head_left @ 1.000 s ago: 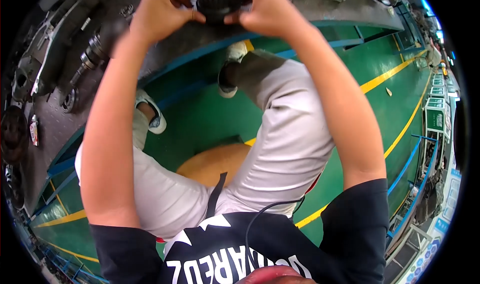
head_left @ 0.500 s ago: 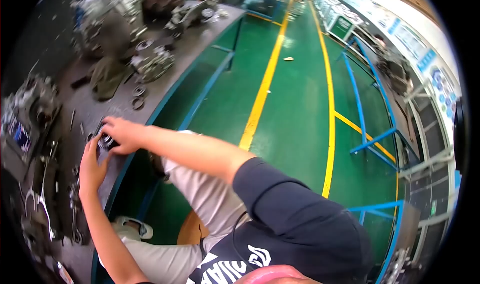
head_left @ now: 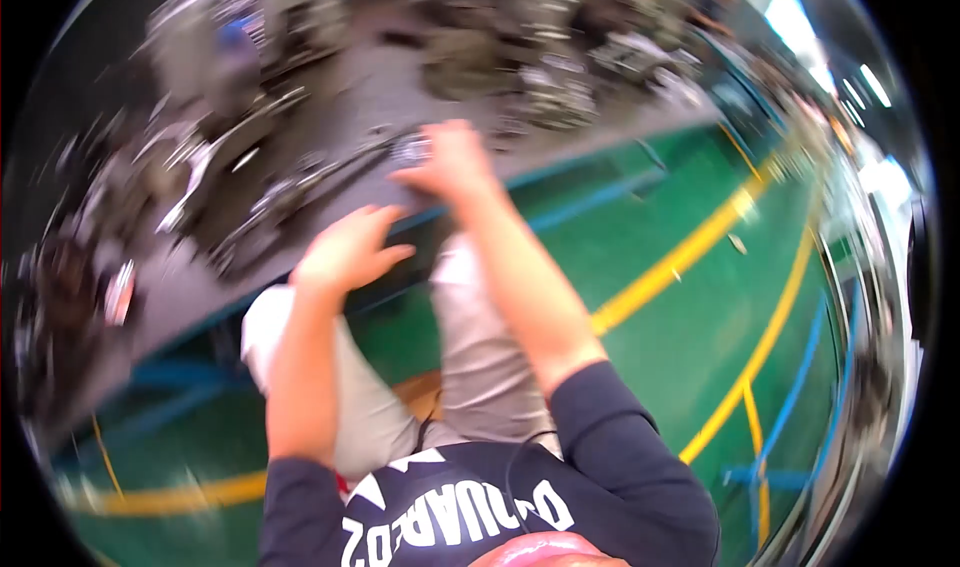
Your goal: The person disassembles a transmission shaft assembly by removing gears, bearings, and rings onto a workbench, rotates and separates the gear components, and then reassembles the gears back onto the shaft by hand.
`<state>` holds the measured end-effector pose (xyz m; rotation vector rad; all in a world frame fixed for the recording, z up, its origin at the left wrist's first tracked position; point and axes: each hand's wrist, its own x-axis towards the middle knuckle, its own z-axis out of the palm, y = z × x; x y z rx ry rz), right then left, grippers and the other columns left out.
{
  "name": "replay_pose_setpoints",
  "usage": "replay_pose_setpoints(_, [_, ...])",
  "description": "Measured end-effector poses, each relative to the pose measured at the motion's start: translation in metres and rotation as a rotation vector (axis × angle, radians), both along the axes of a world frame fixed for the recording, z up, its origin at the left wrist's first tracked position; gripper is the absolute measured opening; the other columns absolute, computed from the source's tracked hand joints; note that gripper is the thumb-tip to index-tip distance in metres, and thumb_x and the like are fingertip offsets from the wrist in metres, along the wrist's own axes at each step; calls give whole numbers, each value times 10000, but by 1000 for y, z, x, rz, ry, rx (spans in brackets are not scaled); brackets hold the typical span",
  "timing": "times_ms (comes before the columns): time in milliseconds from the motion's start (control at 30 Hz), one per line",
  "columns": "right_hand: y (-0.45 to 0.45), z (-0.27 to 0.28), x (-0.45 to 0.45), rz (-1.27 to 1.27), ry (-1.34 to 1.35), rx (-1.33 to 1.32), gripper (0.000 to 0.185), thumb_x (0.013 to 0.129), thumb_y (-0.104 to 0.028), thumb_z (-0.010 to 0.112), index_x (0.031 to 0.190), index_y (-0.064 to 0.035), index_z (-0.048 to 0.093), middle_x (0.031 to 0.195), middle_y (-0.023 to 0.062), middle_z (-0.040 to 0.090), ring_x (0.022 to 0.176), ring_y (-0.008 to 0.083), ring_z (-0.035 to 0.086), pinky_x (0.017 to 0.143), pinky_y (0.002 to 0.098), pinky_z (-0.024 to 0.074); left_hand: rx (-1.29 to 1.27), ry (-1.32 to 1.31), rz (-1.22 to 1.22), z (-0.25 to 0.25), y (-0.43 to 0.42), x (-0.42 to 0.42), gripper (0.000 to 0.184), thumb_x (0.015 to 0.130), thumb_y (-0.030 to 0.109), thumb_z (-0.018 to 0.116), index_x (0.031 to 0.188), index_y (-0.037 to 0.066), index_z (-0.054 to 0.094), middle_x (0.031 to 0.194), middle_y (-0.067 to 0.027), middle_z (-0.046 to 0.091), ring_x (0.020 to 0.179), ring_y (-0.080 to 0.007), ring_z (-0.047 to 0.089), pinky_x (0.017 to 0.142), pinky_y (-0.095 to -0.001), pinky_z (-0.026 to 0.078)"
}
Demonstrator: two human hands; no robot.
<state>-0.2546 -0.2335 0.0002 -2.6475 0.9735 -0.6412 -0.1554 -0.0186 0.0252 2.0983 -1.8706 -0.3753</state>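
Observation:
At the bench edge my right hand [head_left: 457, 164] has its fingers and thumb closed around a small shiny metal part [head_left: 410, 150], which looks ringed or toothed but is blurred. My left hand [head_left: 350, 254] is apart from it, lower and to the left, over the edge of the bench. Nothing is in that hand; its thumb and fingers are spread. Left of the right hand, long metal linkage pieces [head_left: 310, 177] lie on the grey bench top [head_left: 375, 82].
Blurred metal housings [head_left: 290, 27] and gearbox-like parts [head_left: 555, 82] stand along the back of the bench. A dark greenish cloth-like lump [head_left: 460, 64] lies among them. Blue bench framing [head_left: 600, 199] runs under the edge, above a green floor [head_left: 620, 257] with yellow lines [head_left: 680, 259].
The view has swung left along the bench. My left hand has come off the metal part and drawn back toward my body, while the right hand stays on it.

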Motion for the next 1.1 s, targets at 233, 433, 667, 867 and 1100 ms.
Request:
replay_pose_setpoints(233, [-8,9,-3,-23,62,155,919,718,-475,922,1473,-41,630,1468,257,542,1373,461,494,1182,493,464,122,52,106,13,-7,1,599,964,412,765,1468,129,609,1330,-217,692,1254,-425,662,1071,-501,539])
replay_pose_setpoints(433, [-14,13,-4,-35,51,259,972,685,-508,965,1467,-40,626,1471,241,544,1404,442,488,1182,496,463,137,68,98,9,-12,1,600,971,416,759,1482,143,605,1344,-222,690,1261,-417,661,1073,-505,535])
replay_pose_setpoints(667, [-18,-3,-6,80,-51,133,942,744,-457,950,1521,-72,583,1397,233,624,1396,410,535,1181,482,454,171,68,68,7,-16,-3,578,974,405,753,1472,148,610,1315,-215,697,1240,-420,669,1063,-501,542])
replay_pose_setpoints(867, [-18,3,-12,77,-69,144,894,777,-487,934,1461,-5,618,1360,248,638,1264,428,644,1097,466,522,216,47,42,7,-19,-11,562,980,394,743,1467,148,610,1308,-202,694,1236,-415,671,1053,-501,548])
replay_pose_setpoints(1100, [-16,7,-17,-11,-50,-20,837,903,-621,792,1425,14,637,1275,300,703,1246,451,655,1062,492,525,232,51,20,7,-18,-16,565,978,361,746,1467,113,607,1296,-196,699,1221,-413,676,1040,-498,552])
